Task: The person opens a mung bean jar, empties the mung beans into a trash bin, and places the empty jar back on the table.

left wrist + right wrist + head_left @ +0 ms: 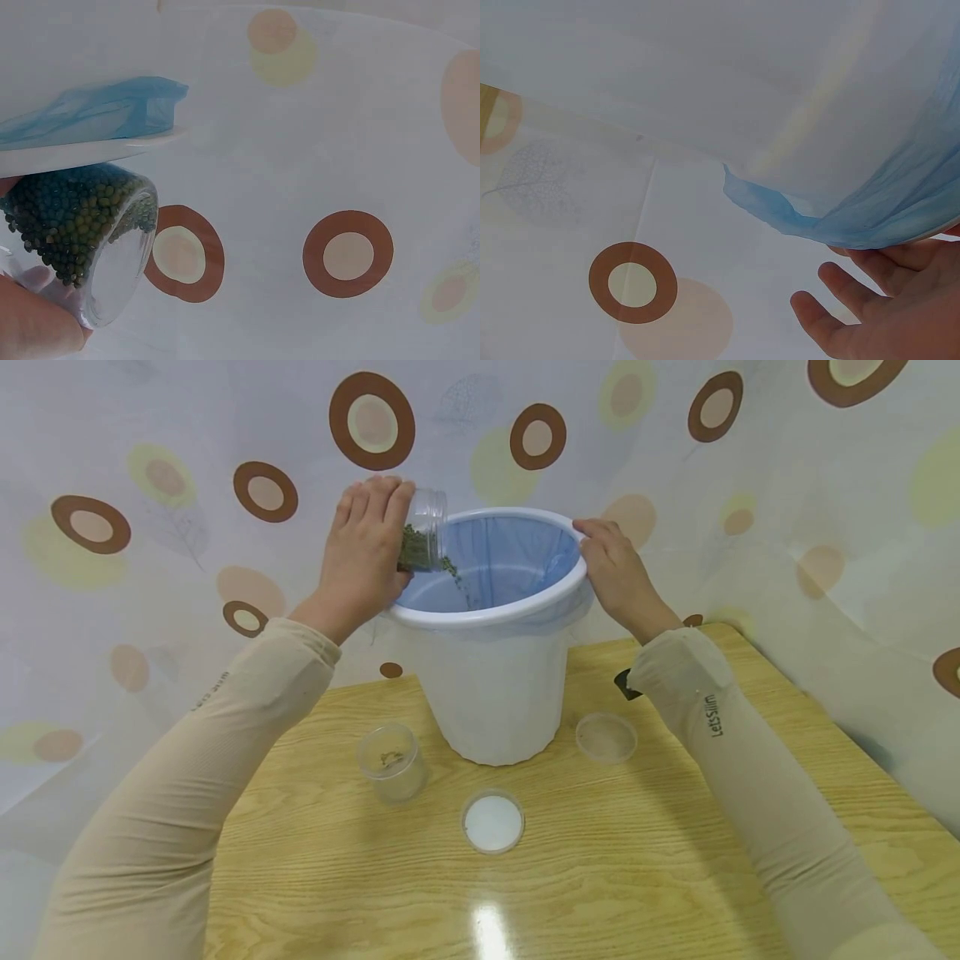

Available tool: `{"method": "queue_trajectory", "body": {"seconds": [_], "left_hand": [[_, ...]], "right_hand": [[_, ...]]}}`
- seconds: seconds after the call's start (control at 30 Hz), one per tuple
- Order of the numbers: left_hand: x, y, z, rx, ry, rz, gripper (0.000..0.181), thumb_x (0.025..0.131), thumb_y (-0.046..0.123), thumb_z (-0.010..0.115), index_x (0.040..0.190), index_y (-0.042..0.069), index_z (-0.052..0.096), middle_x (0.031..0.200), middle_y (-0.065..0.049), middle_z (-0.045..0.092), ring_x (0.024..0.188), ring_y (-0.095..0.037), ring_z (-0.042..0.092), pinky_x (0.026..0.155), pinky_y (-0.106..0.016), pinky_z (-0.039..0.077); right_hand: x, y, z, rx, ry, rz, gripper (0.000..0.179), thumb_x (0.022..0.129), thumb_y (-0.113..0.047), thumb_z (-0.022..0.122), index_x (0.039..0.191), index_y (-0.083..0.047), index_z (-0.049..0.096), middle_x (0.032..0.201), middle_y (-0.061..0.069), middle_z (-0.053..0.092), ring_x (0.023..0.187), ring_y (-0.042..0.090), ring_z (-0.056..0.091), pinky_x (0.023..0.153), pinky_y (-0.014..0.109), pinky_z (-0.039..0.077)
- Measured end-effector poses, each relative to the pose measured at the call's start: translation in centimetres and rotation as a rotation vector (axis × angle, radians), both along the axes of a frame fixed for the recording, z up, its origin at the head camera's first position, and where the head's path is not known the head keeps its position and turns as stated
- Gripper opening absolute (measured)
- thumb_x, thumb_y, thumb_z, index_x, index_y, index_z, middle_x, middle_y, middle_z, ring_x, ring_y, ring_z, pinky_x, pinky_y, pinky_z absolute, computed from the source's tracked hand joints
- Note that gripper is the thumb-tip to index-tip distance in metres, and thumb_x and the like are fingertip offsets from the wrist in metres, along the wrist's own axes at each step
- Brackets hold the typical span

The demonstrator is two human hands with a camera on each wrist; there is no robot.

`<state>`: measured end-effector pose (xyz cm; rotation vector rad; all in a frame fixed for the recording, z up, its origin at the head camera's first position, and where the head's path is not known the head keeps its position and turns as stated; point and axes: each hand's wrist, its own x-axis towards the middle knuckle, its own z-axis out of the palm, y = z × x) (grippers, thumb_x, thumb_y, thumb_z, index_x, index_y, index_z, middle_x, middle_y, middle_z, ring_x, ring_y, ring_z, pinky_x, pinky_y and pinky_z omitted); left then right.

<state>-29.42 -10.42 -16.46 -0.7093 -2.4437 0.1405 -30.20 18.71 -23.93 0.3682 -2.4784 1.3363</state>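
Note:
My left hand (366, 543) grips a clear plastic jar (431, 508), tipped on its side with its mouth over the bin's left rim. Green mung beans (82, 217) lie along the jar's lower side, and some stream out into the bin. The white trash bin (491, 693) stands tilted on the table, lined with a blue plastic bag (502, 547). At its right rim, my right hand (618, 568) holds the edge. From below, the right wrist view shows several of its fingers (862, 292) loosely bent beside the bag's folded-over edge.
A second clear jar (393, 768) with a little residue stands left of the bin on the wooden table (360, 877). In front lies a round lid with a white disc (492, 822); a clear lid (606, 737) lies to the right. A patterned curtain (300, 410) hangs behind.

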Motion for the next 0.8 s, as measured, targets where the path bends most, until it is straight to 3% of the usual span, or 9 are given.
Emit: {"method": "queue_trajectory", "body": {"seconds": [0.8], "left_hand": [[0.02,0.32,0.3,-0.037,-0.023,0.028,0.089,0.077,0.015,0.078,0.146,0.001,0.023,0.148,-0.019,0.027,0.143,-0.034,0.016,0.118,-0.04,0.005]], "right_hand": [[-0.11,-0.01,-0.01,0.002,-0.004,0.004,0.055,0.102,-0.032,0.021,0.149,-0.005,0.032,0.151,0.01,0.03,0.138,0.029,0.029,0.113,0.047,0.023]]}}
